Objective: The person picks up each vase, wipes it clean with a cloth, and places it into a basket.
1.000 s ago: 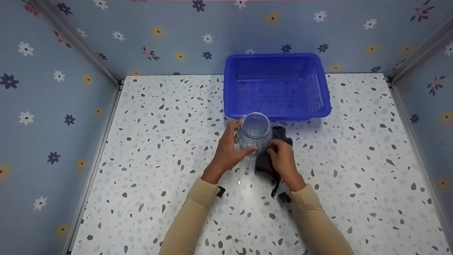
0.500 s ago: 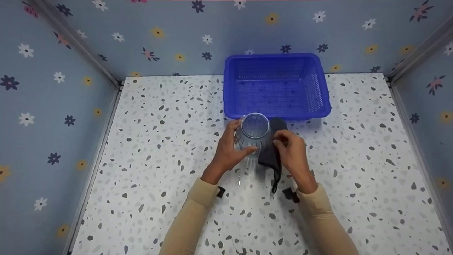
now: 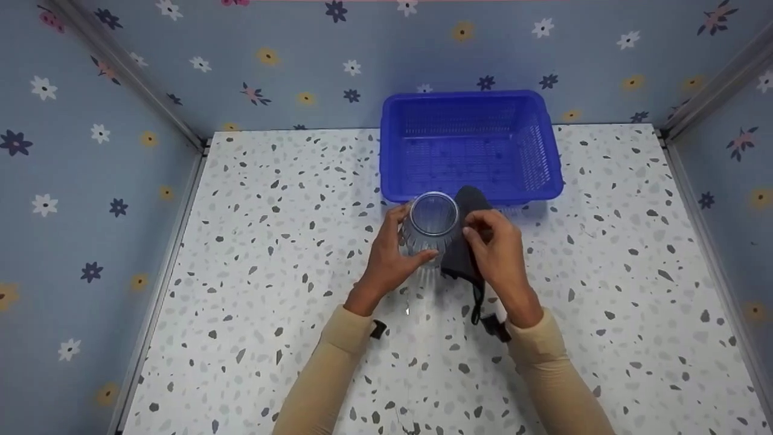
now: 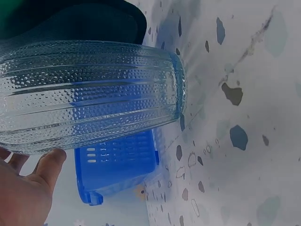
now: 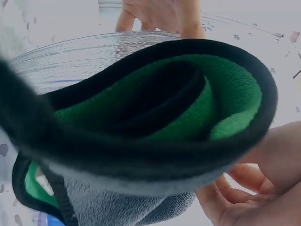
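Note:
In the head view, a clear ribbed glass jar (image 3: 427, 241) stands upright, its round rim facing up. My left hand (image 3: 391, 257) holds the jar from its left side, thumb across the front. A dark grey cloth (image 3: 462, 249) with black edging lies along the jar's right side. My right hand (image 3: 498, 248) pinches the cloth with its fingers curled. The right wrist view shows the cloth (image 5: 221, 99) folded round on itself, its green inner face showing. Dimpled ribs of the jar (image 4: 94, 94) fill the left wrist view, the left fingers (image 4: 49, 167) below it.
A blue plastic basket (image 3: 389, 151) with slotted sides stands behind the jar, against the flowered back wall (image 3: 314, 60). The top of the cloth overlaps the basket's front rim in the head view. Side walls rise left and right of the speckled tabletop (image 3: 272, 211).
My right hand has moved right and a little away from me, and the crumpled cloth has become a longer, smoother strip beside the jar. My left hand and the jar have stayed put.

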A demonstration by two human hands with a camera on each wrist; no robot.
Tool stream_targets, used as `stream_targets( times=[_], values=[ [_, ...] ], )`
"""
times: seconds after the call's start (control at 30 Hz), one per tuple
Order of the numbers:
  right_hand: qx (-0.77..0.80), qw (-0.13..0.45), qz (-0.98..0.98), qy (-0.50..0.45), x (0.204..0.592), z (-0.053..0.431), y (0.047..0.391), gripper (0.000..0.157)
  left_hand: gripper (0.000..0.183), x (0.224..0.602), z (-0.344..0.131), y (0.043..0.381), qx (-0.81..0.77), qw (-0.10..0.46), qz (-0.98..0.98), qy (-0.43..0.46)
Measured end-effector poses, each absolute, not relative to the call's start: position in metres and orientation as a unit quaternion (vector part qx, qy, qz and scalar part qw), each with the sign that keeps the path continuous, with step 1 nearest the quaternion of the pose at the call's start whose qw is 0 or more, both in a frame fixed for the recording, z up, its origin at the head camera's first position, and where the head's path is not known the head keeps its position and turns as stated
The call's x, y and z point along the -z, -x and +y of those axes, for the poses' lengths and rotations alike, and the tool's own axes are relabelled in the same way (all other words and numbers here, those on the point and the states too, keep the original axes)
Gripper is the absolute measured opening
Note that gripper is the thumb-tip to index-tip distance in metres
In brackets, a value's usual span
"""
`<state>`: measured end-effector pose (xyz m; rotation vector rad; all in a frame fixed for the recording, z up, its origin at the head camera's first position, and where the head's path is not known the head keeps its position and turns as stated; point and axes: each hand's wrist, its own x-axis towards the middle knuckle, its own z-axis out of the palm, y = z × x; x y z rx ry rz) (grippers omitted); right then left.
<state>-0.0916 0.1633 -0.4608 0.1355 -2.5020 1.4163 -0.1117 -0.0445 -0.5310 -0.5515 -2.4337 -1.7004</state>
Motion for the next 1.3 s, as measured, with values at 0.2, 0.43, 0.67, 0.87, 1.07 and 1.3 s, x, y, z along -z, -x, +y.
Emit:
stream_targets(
  times=[0.2, 0.43, 0.67, 0.87, 1.07, 1.3],
  values=[
    [-0.521, 0.104, -0.846, -0.048, 0.466, 0.168, 0.088, 0.018, 0.088, 0.531, -0.053, 0.113, 0.593, 0.015, -0.779, 0.201],
    [-0.518, 0.093, -0.85, -0.037, 0.472, 0.17, 0.09, 0.016, 0.085, 0.529, -0.055, 0.112, 0.588, 0.004, -0.786, 0.192],
    [-0.52, 0.104, -0.847, -0.032, 0.474, 0.172, 0.091, 0.011, 0.092, 0.53, -0.04, 0.104, 0.554, 0.075, -0.813, 0.163],
    [-0.549, 0.104, -0.828, -0.047, 0.47, 0.173, 0.086, 0.01, 0.098, 0.53, -0.022, 0.096, 0.498, 0.151, -0.844, 0.128],
    [-0.571, 0.1, -0.813, -0.051, 0.465, 0.173, 0.082, 0.009, 0.09, 0.529, -0.029, 0.099, 0.505, 0.14, -0.835, 0.167],
    [-0.582, 0.106, -0.804, -0.062, 0.464, 0.172, 0.081, 0.012, 0.078, 0.519, -0.051, 0.115, 0.595, 0.015, -0.771, 0.226]
  ],
)
